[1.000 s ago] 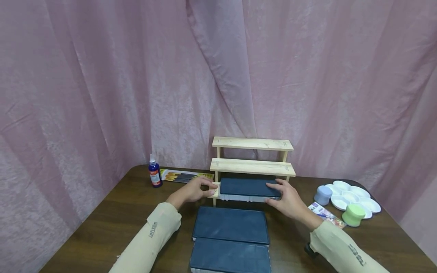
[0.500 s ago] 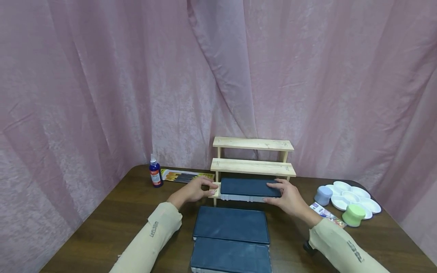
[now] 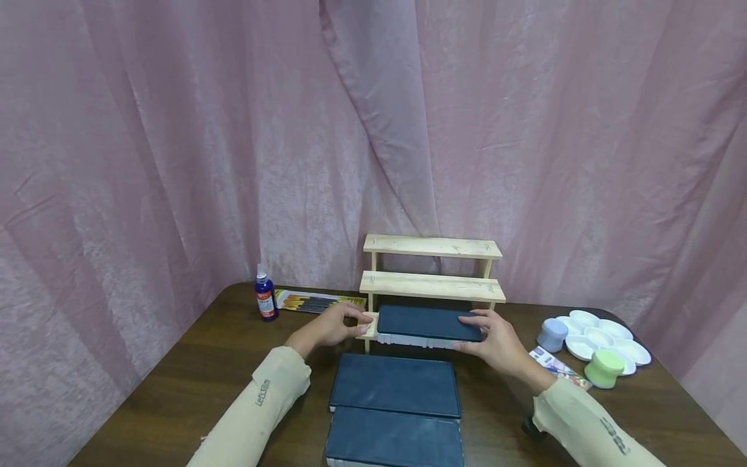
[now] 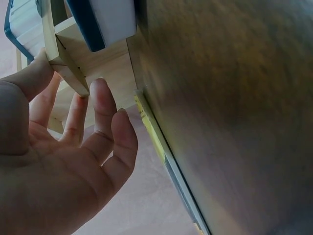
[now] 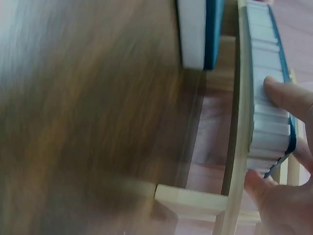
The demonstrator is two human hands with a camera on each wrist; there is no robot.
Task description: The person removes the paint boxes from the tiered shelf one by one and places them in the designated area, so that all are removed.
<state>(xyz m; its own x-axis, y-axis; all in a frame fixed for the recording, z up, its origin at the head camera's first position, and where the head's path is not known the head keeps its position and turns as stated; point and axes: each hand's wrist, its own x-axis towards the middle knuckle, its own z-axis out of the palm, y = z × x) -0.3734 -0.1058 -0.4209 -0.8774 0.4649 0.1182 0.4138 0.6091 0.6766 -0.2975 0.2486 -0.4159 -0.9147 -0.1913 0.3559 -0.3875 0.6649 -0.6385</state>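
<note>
A dark blue flat box with white ridged sides lies on the lowest board of a three-step wooden shelf. My right hand holds the box's right end, with the thumb against the ridged side in the right wrist view. At the board's left end, my left hand pinches the bare wood. In the left wrist view its thumb lies on top of the board, and some fingers are under it. Two similar dark blue boxes, one farther and one nearer, lie on the table in front.
A blue bottle and a pack of brushes are at the back left of the brown table. On the right are a white flower-shaped palette, a blue cup, a green cup and a printed packet.
The box on the lowest board has shifted very slightly to the right and toward me, along with my right hand. My left hand stays in place on the board's end.
</note>
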